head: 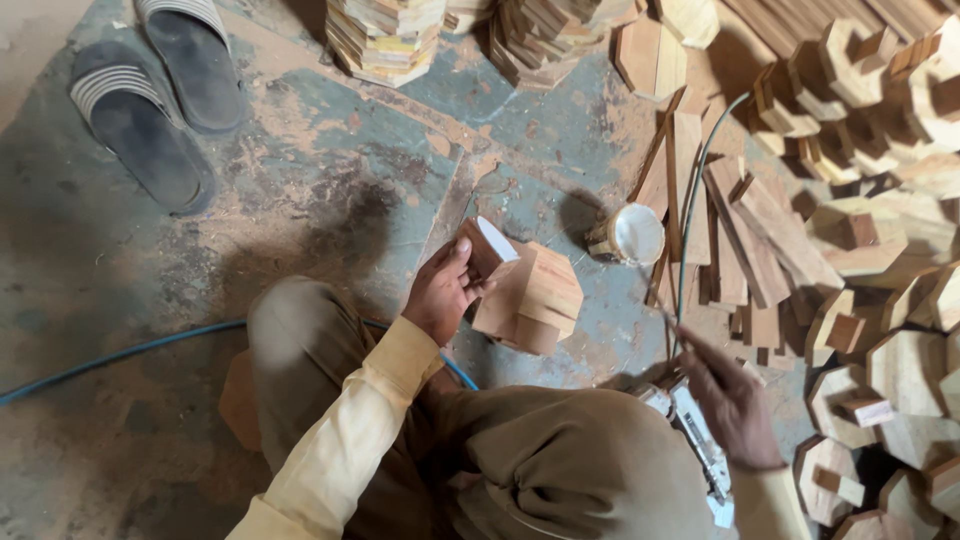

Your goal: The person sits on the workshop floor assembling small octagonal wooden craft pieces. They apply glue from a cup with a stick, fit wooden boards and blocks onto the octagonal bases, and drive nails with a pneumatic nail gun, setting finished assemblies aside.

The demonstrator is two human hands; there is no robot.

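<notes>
My left hand (442, 293) grips an octagonal wooden box piece (528, 290) made of angled slats and holds it up over the dusty floor, with a light-faced slat at its upper left. My right hand (730, 400) is at the lower right, fingers closed around a thin stick or brush (660, 300) that points up toward a small open glue tin (632, 235). A metal stapler-like tool (700, 450) lies just beneath that hand. My knees in brown trousers fill the bottom centre.
Loose wooden slats (740, 230) and several finished octagonal pieces (900, 370) lie at the right. Stacks of octagons (385, 35) stand at the top. Two grey sandals (160, 100) rest at the upper left. A blue hose (110, 355) crosses the floor, and a thin green cable (695, 200) runs over the slats.
</notes>
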